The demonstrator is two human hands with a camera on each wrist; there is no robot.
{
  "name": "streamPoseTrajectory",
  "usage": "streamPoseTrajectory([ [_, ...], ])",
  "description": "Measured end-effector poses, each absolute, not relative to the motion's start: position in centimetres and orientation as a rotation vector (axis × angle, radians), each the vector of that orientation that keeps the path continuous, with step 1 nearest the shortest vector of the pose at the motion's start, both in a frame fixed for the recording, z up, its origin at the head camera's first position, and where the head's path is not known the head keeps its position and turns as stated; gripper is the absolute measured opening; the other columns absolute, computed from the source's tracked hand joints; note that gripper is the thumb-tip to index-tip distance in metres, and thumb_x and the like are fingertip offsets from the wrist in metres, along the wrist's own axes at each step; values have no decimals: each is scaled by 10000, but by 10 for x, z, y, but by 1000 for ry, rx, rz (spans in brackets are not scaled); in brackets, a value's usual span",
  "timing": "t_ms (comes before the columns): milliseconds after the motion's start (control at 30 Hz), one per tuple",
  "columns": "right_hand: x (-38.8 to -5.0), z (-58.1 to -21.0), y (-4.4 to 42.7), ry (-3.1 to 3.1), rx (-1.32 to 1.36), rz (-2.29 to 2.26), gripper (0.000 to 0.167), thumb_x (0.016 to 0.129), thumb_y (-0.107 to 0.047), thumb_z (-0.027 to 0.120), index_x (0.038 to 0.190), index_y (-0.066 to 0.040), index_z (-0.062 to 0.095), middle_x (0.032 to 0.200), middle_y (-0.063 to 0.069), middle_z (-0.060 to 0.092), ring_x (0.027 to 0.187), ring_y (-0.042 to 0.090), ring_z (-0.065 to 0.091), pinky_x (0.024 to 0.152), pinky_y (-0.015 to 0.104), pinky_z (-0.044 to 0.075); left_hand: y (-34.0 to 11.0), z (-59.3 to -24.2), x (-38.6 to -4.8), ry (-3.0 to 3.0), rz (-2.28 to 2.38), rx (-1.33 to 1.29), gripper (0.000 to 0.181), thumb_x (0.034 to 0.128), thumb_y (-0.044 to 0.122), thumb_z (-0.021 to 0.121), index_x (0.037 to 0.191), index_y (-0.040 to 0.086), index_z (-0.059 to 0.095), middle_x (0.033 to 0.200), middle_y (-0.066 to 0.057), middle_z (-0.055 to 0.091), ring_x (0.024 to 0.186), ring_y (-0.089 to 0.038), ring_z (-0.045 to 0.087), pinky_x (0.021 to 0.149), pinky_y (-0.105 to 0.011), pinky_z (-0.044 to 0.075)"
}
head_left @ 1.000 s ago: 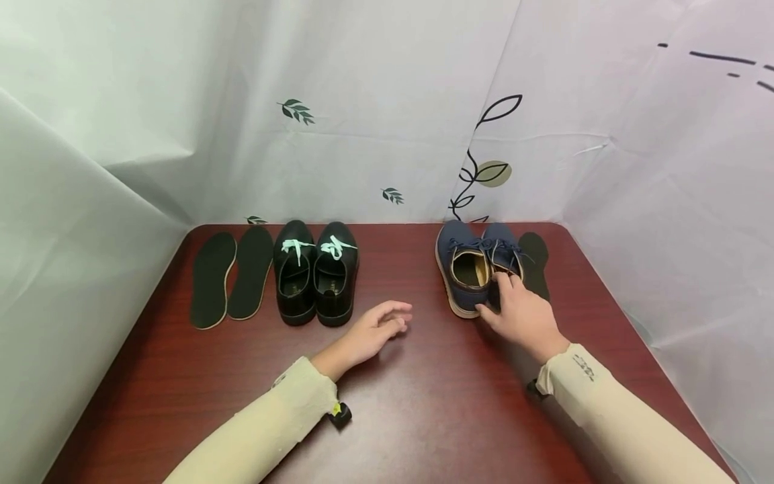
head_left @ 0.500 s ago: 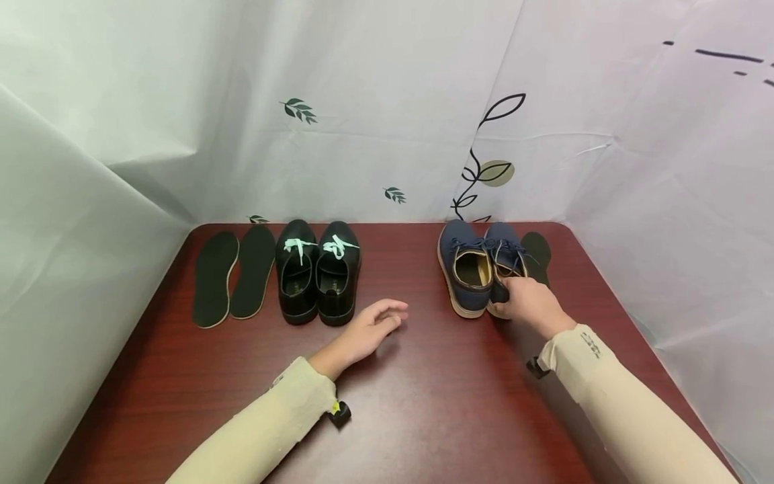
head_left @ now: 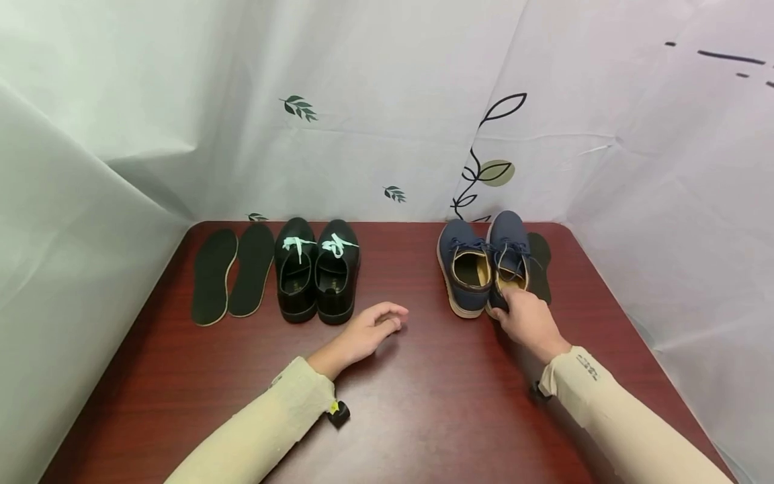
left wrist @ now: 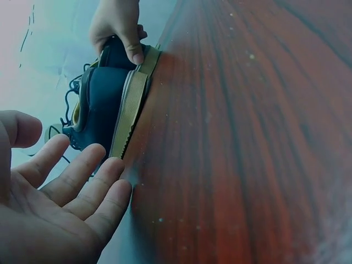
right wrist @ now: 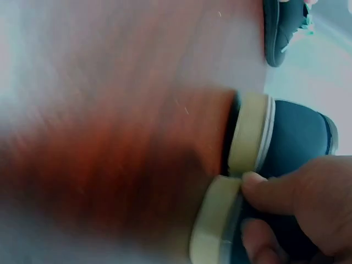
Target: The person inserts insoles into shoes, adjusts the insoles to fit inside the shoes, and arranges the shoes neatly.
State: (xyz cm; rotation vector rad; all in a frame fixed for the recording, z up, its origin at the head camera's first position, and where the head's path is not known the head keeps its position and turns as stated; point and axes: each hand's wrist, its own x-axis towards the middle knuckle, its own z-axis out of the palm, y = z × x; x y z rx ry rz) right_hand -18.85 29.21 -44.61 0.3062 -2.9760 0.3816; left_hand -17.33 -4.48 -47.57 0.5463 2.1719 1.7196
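Shoe (head_left: pixel 508 232), the outer blue one, ahead at one o'clock, has shifted toe-first toward twelve; the right hand (head_left: pixel 529 323) grips its heel (right wrist: pixel 214 220), apparently controlling it; the left hand (head_left: pixel 364 333), relaxed, holds nothing.

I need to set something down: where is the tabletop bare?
Between the black shoes and the blue shoes, beyond the left grip; also nearer, between the sleeves. Crowded: the left row of insoles and black shoes, and the right end, where the right grip holds one blue shoe beside another insole.

Cream sleeves (head_left: pixel 260 420), dark print (head_left: pixel 586 368), black wrist pieces (head_left: pixel 341 415)
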Motion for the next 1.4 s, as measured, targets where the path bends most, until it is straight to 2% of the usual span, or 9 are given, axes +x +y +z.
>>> streamPoseTrajectory([
  [133, -187, -452, 292, -2942, 298, 421, 240, 855, -178, 768, 753, -144, 553, 752, 48, 603, 680, 247, 547, 587, 426, 422, -45, -477, -173, 2131, 1744, 510, 293, 1036, 115, 518, 1275, -33, 598, 1228, -238, 657, 1103, -343, 651, 921, -443, 540],
  [300, -184, -455, 294, -2907, 265, 450, 265, 854, -173, 772, 740, -144, 535, 777, 58, 605, 692, 250, 543, 600, 421, 426, -44, -477, -171, 2096, 1749, 503, 287, 1035, 101, 514, 1268, -46, 595, 1229, -251, 649, 1094, -353, 649, 911, -446, 546],
  [600, -180, -446, 304, -2838, 245, 422, 203, 863, -158, 756, 778, -111, 578, 870, 132, 664, 772, 354, 626, 661, 570, 488, -47, -476, -169, 2090, 1756, 483, 282, 1037, 87, 490, 1254, -56, 599, 1186, -263, 669, 1000, -352, 678, 848, -423, 571],
  [733, -178, -436, 306, -2786, 263, 398, 191, 852, -155, 763, 799, -101, 587, 861, 139, 659, 760, 375, 632, 650, 585, 483, -47, -477, -170, 2089, 1759, 493, 283, 1038, 94, 492, 1250, -62, 597, 1184, -266, 669, 996, -350, 681, 835, -414, 575],
  [967, -165, -417, 294, -2678, 352, 379, 243, 812, -142, 810, 779, -113, 571, 769, 79, 611, 664, 286, 592, 579, 520, 476, -45, -471, -172, 2086, 1771, 508, 300, 1036, 109, 508, 1270, -61, 586, 1211, -275, 660, 1031, -381, 670, 844, -431, 574],
  [1100, -154, -410, 281, -2567, 477, 328, 296, 776, -117, 831, 748, -117, 537, 725, 49, 557, 607, 239, 544, 528, 456, 469, -44, -466, -172, 2095, 1770, 528, 332, 1041, 133, 512, 1316, -45, 564, 1253, -272, 648, 1090, -387, 659, 895, -441, 557],
  [1233, -145, -408, 267, -2486, 594, 274, 319, 773, -116, 827, 731, -120, 511, 705, 27, 507, 576, 198, 500, 500, 385, 453, -45, -461, -171, 2094, 1775, 558, 371, 1073, 203, 467, 1357, -25, 542, 1295, -266, 626, 1140, -380, 643, 928, -440, 546],
  [1400, -135, -406, 249, -2439, 695, 248, 312, 774, -127, 821, 745, -114, 511, 707, 6, 485, 553, 187, 506, 485, 360, 445, -46, -455, -170, 2070, 1819, 550, 385, 1087, 267, 432, 1351, 14, 552, 1305, -289, 605, 1159, -416, 624, 906, -432, 563],
])
